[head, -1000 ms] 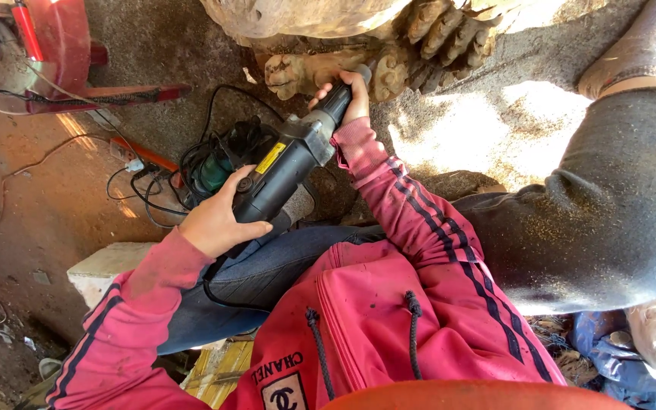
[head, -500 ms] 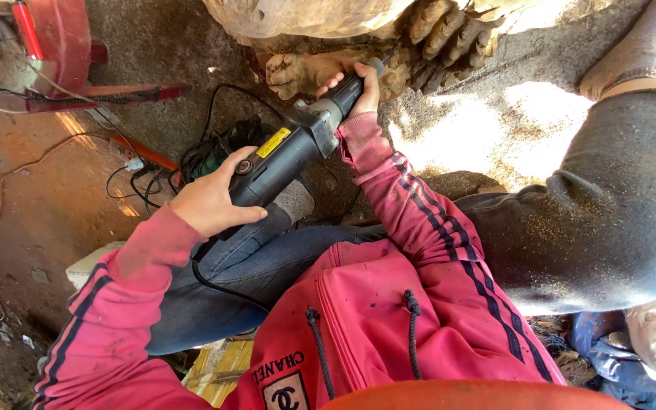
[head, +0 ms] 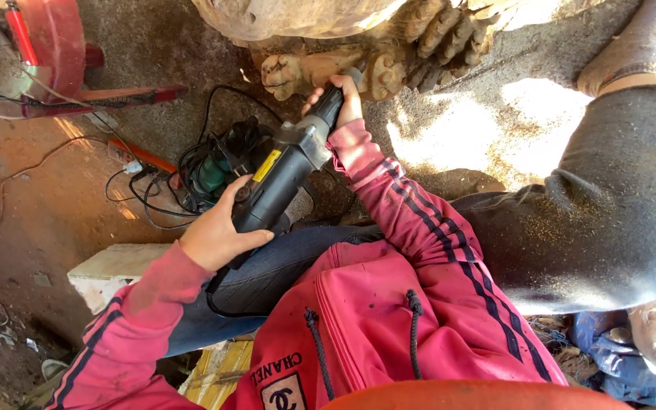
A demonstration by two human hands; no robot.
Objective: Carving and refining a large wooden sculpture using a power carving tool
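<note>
Carved wood piece (head: 328, 68): pale, dusty, at top of view; knobbly claw-like forms spread to the right, rounded mass above. Rests on the dirt ground (head: 47, 205).
Grey trouser leg (head: 609, 205): right of view, speckled with sawdust, beside the pink sleeve. Whose leg, cannot tell.
Red machine (head: 47, 45): top left corner, only partly in view.
Pale block (head: 111, 269): on the ground, just beside the left forearm.
Power tool (head: 282, 171): black and grey die-grinder type body with a yellow label, held slantwise over the lap, nose up against the carving; tip hidden behind the fingers.
Cable tangle (head: 191, 171): black cords heaped left of the tool, a second green-bodied tool (head: 210, 171) lying among them.
Left hand (head: 214, 235): closed round the rear of the tool body, thumb on top.
Right hand (head: 339, 95): wrapped round the narrow front neck, fingers close against the carved wood.
</note>
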